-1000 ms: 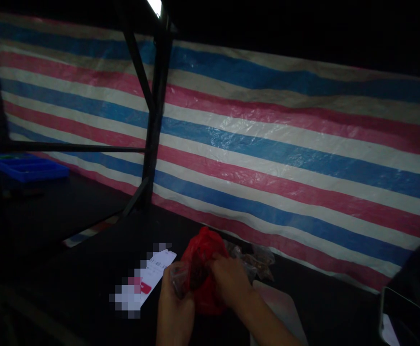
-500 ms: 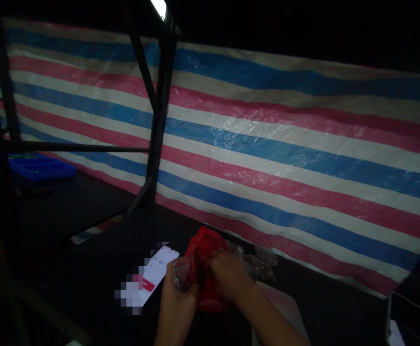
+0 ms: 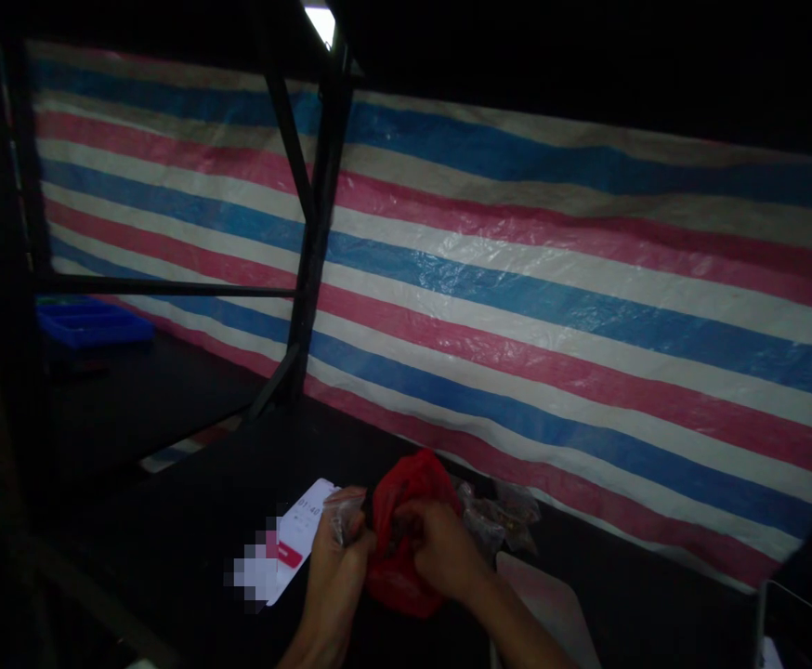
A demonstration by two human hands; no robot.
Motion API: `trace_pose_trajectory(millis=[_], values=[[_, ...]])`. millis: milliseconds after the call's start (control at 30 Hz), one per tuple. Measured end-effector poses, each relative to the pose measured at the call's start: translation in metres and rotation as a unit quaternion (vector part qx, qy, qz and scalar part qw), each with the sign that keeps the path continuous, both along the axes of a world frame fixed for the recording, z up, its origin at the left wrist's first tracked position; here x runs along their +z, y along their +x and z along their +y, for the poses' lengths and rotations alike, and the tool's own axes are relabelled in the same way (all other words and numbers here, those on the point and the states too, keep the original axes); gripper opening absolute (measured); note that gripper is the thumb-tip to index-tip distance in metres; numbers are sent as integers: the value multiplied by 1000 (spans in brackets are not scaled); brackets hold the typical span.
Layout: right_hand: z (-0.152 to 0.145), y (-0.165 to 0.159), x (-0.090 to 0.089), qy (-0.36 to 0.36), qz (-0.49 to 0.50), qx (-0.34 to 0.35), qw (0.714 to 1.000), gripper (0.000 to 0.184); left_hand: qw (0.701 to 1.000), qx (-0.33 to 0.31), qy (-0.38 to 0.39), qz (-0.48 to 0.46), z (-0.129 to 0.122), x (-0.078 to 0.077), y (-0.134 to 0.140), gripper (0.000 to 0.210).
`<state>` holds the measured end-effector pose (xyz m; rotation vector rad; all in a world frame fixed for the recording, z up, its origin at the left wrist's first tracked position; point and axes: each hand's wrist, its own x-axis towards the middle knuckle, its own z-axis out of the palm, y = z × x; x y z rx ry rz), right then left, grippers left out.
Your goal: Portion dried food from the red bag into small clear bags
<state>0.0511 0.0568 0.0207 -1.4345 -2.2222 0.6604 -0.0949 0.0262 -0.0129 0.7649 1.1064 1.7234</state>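
- Left hand (image 3: pixel 336 581): fingers (image 3: pixel 359 541) curled closed on a small clear plastic bag (image 3: pixel 343 514), held just above them; its contents cannot be made out in the dim light.
- Right hand (image 3: pixel 440 557): fingers (image 3: pixel 410 517) clenched on the mouth of a red plastic bag (image 3: pixel 406 483), which bulges above and below the fingers and sits between the two hands on the dark table (image 3: pixel 169 520).
- Contents of the red plastic bag: something dark shows at the opening beside the right fingers; not identifiable.
- Just beyond the right fingers, further clear bags (image 3: pixel 500 516) lie on the table, holding brownish items too blurred to name.
- Left of the left fingers, near them, a phone (image 3: pixel 298 539) lies flat with a lit screen.
- Below the right wrist, a pale flat sheet (image 3: pixel 552 604) rests on the table.
- Well away to the far left, a blue tray (image 3: pixel 92 325); contents not visible.
- Behind everything, a striped tarpaulin (image 3: pixel 552 279) and a black metal frame (image 3: pixel 315 260).
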Motion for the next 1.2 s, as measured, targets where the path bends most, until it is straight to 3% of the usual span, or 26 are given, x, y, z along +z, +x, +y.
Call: trace_pose_trajectory(millis=[167,300,433,633,700,900,1033,1200], values=[[0,5,-11,-48,117,-21,992,56,998,-26,21,51,3,0,-6,48],[-6,14,-5,-58,184,-27,981,49,992,-54,51,99,-3,8,-9,41],[-13,24,13,-64,223,-34,972,41,983,-73,74,154,-6,14,-11,36],[-29,25,53,-68,275,-2,959,39,969,-66,97,217,1,10,-14,32],[-34,20,64,-42,250,2,967,41,964,-64,102,237,1,9,-15,32],[-46,3,80,82,41,47,995,52,946,-79,109,296,-3,8,-10,38],[-45,-2,82,114,4,77,990,61,942,-79,105,308,-2,5,-7,41],[-37,-3,82,142,1,57,988,46,945,-68,88,307,-3,5,-14,33]])
